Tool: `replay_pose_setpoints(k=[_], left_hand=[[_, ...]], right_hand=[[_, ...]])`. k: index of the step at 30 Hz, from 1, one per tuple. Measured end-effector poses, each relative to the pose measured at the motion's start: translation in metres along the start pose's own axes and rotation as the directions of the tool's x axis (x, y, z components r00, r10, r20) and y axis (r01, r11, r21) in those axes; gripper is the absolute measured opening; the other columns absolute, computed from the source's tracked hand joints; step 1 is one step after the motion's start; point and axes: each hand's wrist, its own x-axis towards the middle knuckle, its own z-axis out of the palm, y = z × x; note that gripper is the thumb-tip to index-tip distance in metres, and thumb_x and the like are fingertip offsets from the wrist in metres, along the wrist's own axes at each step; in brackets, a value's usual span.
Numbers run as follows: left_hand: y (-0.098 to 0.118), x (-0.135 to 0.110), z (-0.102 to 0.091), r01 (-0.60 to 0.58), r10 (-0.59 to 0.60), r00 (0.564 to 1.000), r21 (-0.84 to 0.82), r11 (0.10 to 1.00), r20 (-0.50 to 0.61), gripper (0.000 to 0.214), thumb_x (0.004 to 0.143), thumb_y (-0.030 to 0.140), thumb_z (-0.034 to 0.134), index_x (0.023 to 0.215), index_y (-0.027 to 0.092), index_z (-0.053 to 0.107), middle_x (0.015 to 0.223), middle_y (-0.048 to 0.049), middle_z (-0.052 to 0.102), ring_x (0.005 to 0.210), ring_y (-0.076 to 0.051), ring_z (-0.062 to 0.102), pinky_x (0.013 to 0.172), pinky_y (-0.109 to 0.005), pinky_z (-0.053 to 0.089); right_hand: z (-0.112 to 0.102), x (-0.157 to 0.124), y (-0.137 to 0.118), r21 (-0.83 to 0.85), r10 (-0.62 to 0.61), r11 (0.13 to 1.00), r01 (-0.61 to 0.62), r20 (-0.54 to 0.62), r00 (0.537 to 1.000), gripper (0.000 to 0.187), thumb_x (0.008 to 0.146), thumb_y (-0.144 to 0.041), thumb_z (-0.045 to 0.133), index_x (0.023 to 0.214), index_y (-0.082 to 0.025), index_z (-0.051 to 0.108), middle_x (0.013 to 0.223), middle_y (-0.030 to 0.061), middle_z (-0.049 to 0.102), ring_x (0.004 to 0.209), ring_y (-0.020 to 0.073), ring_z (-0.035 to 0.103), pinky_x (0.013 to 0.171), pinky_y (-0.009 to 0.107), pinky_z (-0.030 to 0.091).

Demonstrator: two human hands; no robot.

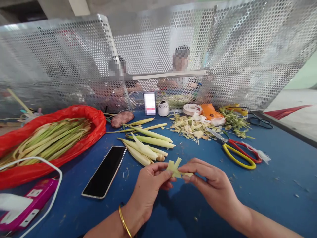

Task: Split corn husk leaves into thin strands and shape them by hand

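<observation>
A small piece of pale green leaf strips (174, 168), crossed over one another, is held above the blue table between my two hands. My left hand (155, 185), with a gold bangle at the wrist, pinches its left side between thumb and fingers. On the other side, my right hand (209, 183) grips a strip end that sticks out to the right. Just beyond my left hand lie several pale green and cream husk-like leaves (146, 145), some rolled to points. How the strips cross under my fingertips is partly hidden.
Left stand a red bag (99, 122) of long leaves (52, 142), a black phone (105, 172) and a purple power strip (32, 201). Scissors (239, 153), cut scraps (190, 125) and tape (192, 109) lie right. Behind a perforated metal screen (158, 43) sit people.
</observation>
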Motion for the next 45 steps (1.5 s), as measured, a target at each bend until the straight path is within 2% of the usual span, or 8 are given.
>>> replay_pose_setpoints(k=[3,6,10,13,22,31,41,45], left_hand=[[0.000,-0.002,0.002,-0.009,0.009,1.000,0.013,1.000,-0.005,0.034,0.066,0.029,0.076,0.090,0.015,0.058,0.061,-0.0030,0.069,0.050,-0.009,0.057,0.054,-0.019,0.045],[-0.001,-0.003,0.004,-0.004,0.003,0.999,0.029,1.000,0.037,0.033,0.065,0.031,0.076,0.085,0.016,0.056,0.059,-0.0022,0.068,0.050,-0.010,0.057,0.053,-0.020,0.045],[-0.002,-0.003,0.005,-0.022,0.018,0.997,0.043,0.999,0.077,0.032,0.064,0.032,0.077,0.083,0.016,0.057,0.058,-0.0004,0.066,0.052,-0.010,0.058,0.054,-0.020,0.046],[-0.004,-0.001,0.004,-0.016,0.013,0.997,0.041,0.999,0.080,0.029,0.064,0.029,0.075,0.083,0.015,0.058,0.059,-0.0006,0.066,0.051,-0.010,0.058,0.054,-0.019,0.046],[-0.005,-0.002,0.005,0.011,-0.015,0.997,0.048,0.999,0.072,0.024,0.067,0.023,0.072,0.084,0.015,0.057,0.060,-0.0015,0.067,0.050,-0.009,0.057,0.054,-0.019,0.046],[-0.006,-0.002,0.004,0.002,-0.009,0.996,0.087,0.996,0.084,0.022,0.069,0.022,0.070,0.085,0.015,0.057,0.061,-0.0014,0.068,0.051,-0.008,0.057,0.055,-0.019,0.045],[-0.007,-0.002,0.005,-0.057,0.040,0.993,0.152,0.987,0.113,0.017,0.072,0.021,0.068,0.084,0.016,0.058,0.064,-0.0002,0.067,0.055,-0.009,0.058,0.057,-0.020,0.047],[-0.008,-0.002,0.004,-0.101,0.075,0.989,0.214,0.972,0.130,0.016,0.074,0.021,0.067,0.085,0.016,0.058,0.063,0.0002,0.067,0.055,-0.010,0.057,0.058,-0.021,0.047]], right_hand=[[0.001,-0.001,0.002,0.032,0.001,0.999,0.000,-0.031,1.000,0.013,0.088,-0.022,0.060,0.085,-0.023,0.072,0.079,0.0038,0.066,0.070,0.0150,0.063,0.062,0.024,0.052],[0.004,-0.001,0.001,0.145,0.143,0.980,-0.137,-0.035,0.989,0.012,0.086,-0.029,0.063,0.081,-0.021,0.070,0.078,0.0043,0.067,0.071,0.0161,0.063,0.065,0.027,0.053],[0.010,0.002,-0.003,0.391,0.436,0.825,-0.408,0.019,0.900,0.021,0.080,-0.039,0.067,0.078,-0.019,0.062,0.062,-0.0016,0.063,0.054,0.0121,0.060,0.055,0.025,0.051],[0.011,0.005,-0.003,0.453,0.538,0.741,-0.496,0.040,0.842,0.028,0.075,-0.044,0.070,0.071,-0.018,0.059,0.060,-0.0024,0.062,0.053,0.0108,0.058,0.055,0.024,0.050],[0.009,0.006,0.000,0.458,0.668,0.628,-0.629,0.097,0.738,0.020,0.065,-0.032,0.075,0.066,-0.016,0.061,0.057,-0.0039,0.059,0.054,0.0092,0.053,0.055,0.022,0.044],[0.008,0.003,0.004,0.342,0.701,0.625,-0.702,0.150,0.698,0.015,0.066,-0.029,0.072,0.064,-0.016,0.064,0.054,-0.0029,0.059,0.052,0.0094,0.051,0.054,0.023,0.041],[0.006,0.004,0.002,0.377,0.762,0.507,-0.775,0.222,0.608,0.010,0.063,-0.024,0.067,0.061,-0.016,0.060,0.048,-0.0040,0.055,0.042,0.0079,0.049,0.048,0.022,0.042],[0.007,0.004,0.002,0.372,0.756,0.521,-0.768,0.217,0.618,0.012,0.062,-0.023,0.067,0.058,-0.017,0.057,0.049,-0.0045,0.055,0.041,0.0068,0.049,0.046,0.021,0.041]])
